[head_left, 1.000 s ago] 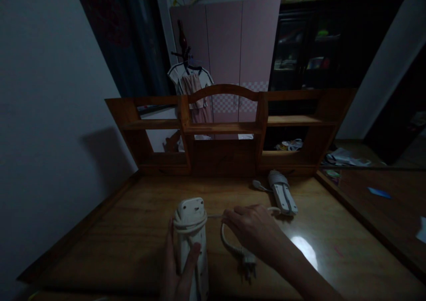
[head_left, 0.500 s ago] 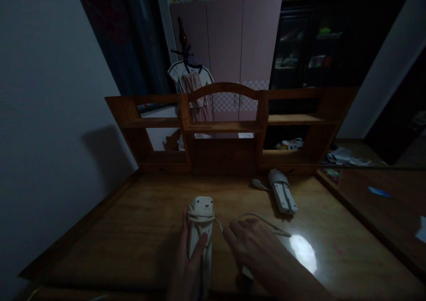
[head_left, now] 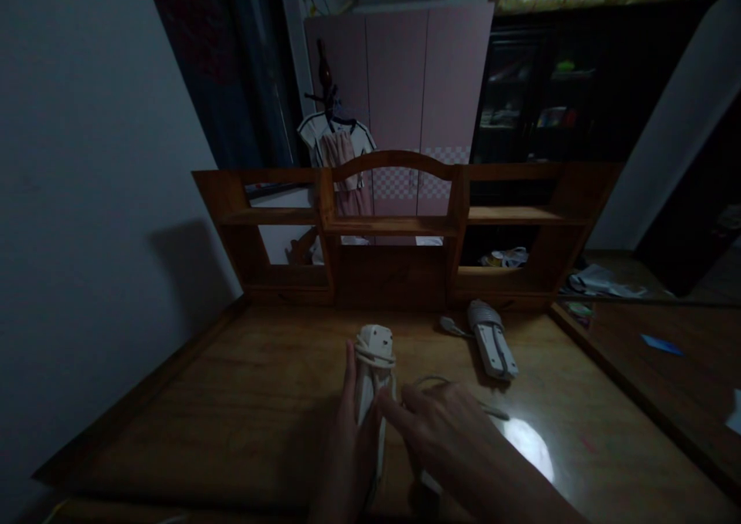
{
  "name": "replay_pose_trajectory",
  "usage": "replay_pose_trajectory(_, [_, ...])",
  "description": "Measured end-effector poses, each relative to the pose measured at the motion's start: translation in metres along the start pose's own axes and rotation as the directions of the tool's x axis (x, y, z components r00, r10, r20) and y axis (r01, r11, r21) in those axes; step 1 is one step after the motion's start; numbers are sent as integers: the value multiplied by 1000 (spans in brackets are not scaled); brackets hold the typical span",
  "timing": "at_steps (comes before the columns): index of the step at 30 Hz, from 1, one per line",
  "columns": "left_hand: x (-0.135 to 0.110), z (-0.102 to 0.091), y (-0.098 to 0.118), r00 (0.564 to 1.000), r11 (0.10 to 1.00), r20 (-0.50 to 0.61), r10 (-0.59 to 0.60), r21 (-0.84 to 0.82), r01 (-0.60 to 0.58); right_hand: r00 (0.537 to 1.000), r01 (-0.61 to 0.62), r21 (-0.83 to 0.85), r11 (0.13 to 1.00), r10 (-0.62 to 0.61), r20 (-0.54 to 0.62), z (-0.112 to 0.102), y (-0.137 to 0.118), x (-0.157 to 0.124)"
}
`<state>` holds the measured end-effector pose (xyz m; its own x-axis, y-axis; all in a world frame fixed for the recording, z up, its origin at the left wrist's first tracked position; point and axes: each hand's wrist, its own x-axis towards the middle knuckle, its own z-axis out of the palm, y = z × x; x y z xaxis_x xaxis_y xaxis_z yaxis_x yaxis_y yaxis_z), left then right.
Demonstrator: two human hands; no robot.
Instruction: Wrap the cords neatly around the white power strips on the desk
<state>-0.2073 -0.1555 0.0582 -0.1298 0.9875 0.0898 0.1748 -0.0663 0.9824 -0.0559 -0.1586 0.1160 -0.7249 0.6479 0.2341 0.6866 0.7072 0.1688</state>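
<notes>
A white power strip point(head_left: 377, 340) stands tilted up from the desk, with turns of its cord point(head_left: 375, 360) wrapped round its upper end. My left hand point(head_left: 350, 424) is closed round its body from the left. Close against its right side is my right hand point(head_left: 443, 424), fingers bent and closed on the cord. A loop of the loose cord point(head_left: 492, 411) arcs out behind that hand over the desk. Under my right wrist a small white piece point(head_left: 429, 481) shows partly; most of it is hidden.
A second power strip point(head_left: 495, 348), its cord wound round one end, lies at the right rear, its plug point(head_left: 448, 325) beside it. The wooden desk point(head_left: 255, 400) has a shelf unit point(head_left: 394, 277) at its back and a wall point(head_left: 116, 277) on the left. Light glares at right.
My left hand has moved the power strip right and slightly away, tilting it. My right hand has come against the strip with the cord. The whole view has shifted a little.
</notes>
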Motion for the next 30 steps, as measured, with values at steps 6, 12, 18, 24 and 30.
replay_pose_trajectory(6, [-10, 1, 15, 998, 994, 51, -30, 106, 24, 995, -91, 25, 996, 90, 44, -12, 8, -9])
replay_pose_trajectory(12, [-17, -2, 24, 999, 992, 35, 34, 124, -39, 988, -142, 108, 984, 134, 73, -18, 10, -13])
replay_pose_trajectory(18, [-14, -3, 30, 995, 987, 92, 33, 153, -46, 971, -226, 177, 958, 206, 121, -24, 8, -13])
replay_pose_trajectory(24, [-14, -5, 30, 991, 981, 124, 53, 178, -75, 973, -226, 185, 956, 212, 94, -27, 14, -10])
replay_pose_trajectory(30, [-17, 3, 22, 961, 954, 255, 111, 243, -175, 987, -158, 232, 960, 148, 62, -24, 32, -7])
